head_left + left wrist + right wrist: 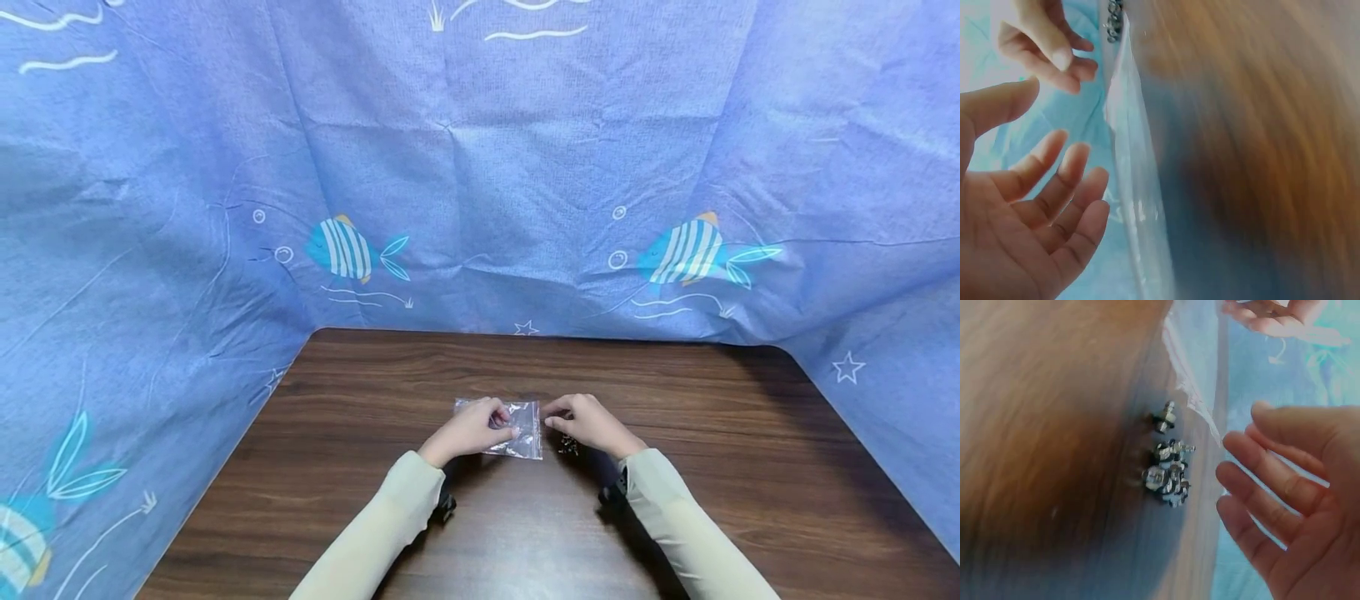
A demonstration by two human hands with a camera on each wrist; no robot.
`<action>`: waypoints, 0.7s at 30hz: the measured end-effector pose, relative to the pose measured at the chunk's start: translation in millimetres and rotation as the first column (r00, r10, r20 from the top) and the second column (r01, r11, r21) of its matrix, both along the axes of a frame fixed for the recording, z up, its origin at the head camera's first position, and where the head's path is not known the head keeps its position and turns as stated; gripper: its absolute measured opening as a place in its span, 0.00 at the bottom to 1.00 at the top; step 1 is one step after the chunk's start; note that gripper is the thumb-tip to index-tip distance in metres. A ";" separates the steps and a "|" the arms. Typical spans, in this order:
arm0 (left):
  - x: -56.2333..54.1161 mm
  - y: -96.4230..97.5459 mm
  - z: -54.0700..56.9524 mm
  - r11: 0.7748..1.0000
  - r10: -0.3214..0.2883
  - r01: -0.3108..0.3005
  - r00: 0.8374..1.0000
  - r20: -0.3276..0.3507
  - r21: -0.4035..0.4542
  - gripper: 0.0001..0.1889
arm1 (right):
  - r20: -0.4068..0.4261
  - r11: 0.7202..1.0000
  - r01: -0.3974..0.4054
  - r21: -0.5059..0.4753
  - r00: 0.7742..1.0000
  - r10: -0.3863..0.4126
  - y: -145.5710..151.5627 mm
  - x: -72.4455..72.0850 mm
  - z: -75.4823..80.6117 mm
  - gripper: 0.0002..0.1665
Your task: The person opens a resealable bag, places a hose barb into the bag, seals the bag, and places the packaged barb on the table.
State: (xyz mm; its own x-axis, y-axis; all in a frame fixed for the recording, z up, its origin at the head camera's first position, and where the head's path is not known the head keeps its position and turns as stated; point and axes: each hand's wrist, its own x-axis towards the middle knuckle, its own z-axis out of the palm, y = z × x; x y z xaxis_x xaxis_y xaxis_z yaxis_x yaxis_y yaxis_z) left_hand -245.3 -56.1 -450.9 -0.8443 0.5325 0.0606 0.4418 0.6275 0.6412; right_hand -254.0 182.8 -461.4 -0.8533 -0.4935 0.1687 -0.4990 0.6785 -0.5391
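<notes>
A clear zip-lock plastic bag lies flat on the table, its zip edge towards the right. Over the bag's left part is my left hand, fingers loosely bent and holding nothing; the left wrist view shows it apart from the bag. Just right of the zip edge hovers my right hand, its fingers relaxed with nothing between them. Under it sits a small pile of shiny metal pieces, perhaps screws or fittings; their exact kind is too blurred to tell. One piece lies slightly apart from the pile.
The dark wood-grain table has rounded far corners. A blue cloth printed with fish hangs behind it and along both sides. Dark wrist cameras sit under both pale sleeves, close to the tabletop.
</notes>
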 end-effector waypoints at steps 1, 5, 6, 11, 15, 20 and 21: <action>-0.9 2.0 -1.4 1.000 0.009 -0.010 1.000 0.023 0.027 0.14 | 0.024 1.000 0.023 -0.009 0.999 -0.023 -0.1 -1.8 -0.1 0.11; -4.4 9.6 -8.8 0.994 0.061 -0.070 0.992 0.108 0.085 0.14 | 0.106 0.996 0.086 -0.013 0.991 -0.084 -1.0 -7.7 -1.3 0.10; -5.0 11.4 -10.4 0.992 0.071 -0.082 0.990 0.118 0.094 0.14 | 0.119 0.996 0.091 -0.009 0.989 -0.090 -1.3 -9.0 -1.9 0.10; -6.2 20.5 -15.8 0.984 0.110 -0.129 0.982 0.150 0.123 0.15 | 0.167 0.994 0.112 -0.006 0.980 -0.110 -3.5 -13.8 -5.8 0.08; -6.7 26.3 -17.7 0.981 0.132 -0.151 0.978 0.160 0.118 0.15 | 0.198 0.991 0.134 -0.012 0.972 -0.129 -5.7 -16.3 -8.7 0.07; -8.1 30.8 -19.1 0.980 0.143 -0.166 0.972 0.185 0.114 0.14 | 0.221 0.993 0.116 -0.019 0.969 -0.109 -8.7 -17.6 -12.7 0.06; -8.6 31.3 -19.4 0.979 0.142 -0.166 0.971 0.192 0.116 0.14 | 0.225 0.993 0.116 -0.025 0.968 -0.107 -9.4 -17.8 -12.9 0.06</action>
